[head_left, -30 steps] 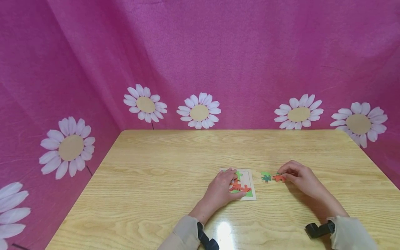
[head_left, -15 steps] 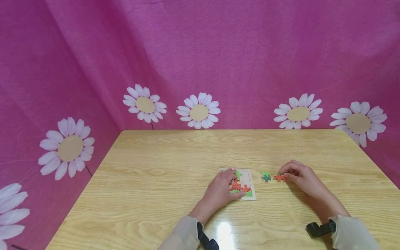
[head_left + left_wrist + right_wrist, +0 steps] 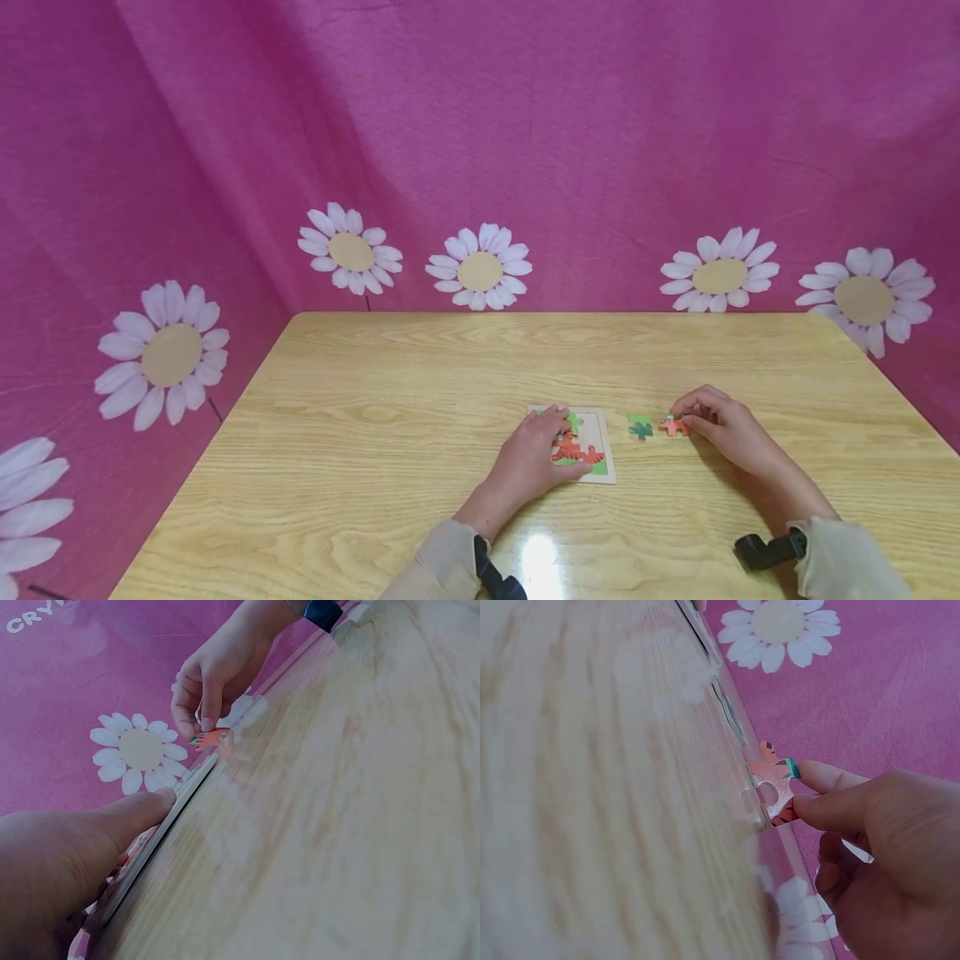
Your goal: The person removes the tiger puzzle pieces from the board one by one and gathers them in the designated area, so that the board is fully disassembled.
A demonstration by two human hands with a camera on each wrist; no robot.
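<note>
My right hand (image 3: pixel 723 425) pinches an orange puzzle piece (image 3: pixel 771 780) with dark stripes and a green corner, between thumb and index finger. The piece is tilted up at the table surface. Just left of it lies a green puzzle piece (image 3: pixel 640 427), flat on the table. My left hand (image 3: pixel 528 450) rests across the left part of a square puzzle board (image 3: pixel 609 467), its thumb (image 3: pixel 142 814) laid along the near edge. Orange striped and green pieces (image 3: pixel 577 452) fill part of the board; a bare strip shows at its upper right. The fingers hide the board's left side.
The wooden table (image 3: pixel 360 433) reaches back to a pink curtain (image 3: pixel 585 150) printed with white daisies. A black camera mount (image 3: pixel 768 550) sits on the right wrist and another (image 3: pixel 498 571) on the left. Light glares off the table near the front.
The orange piece has shifted slightly right, away from the green one, and tilted up in my right fingers. My left hand and the board have stayed put.
</note>
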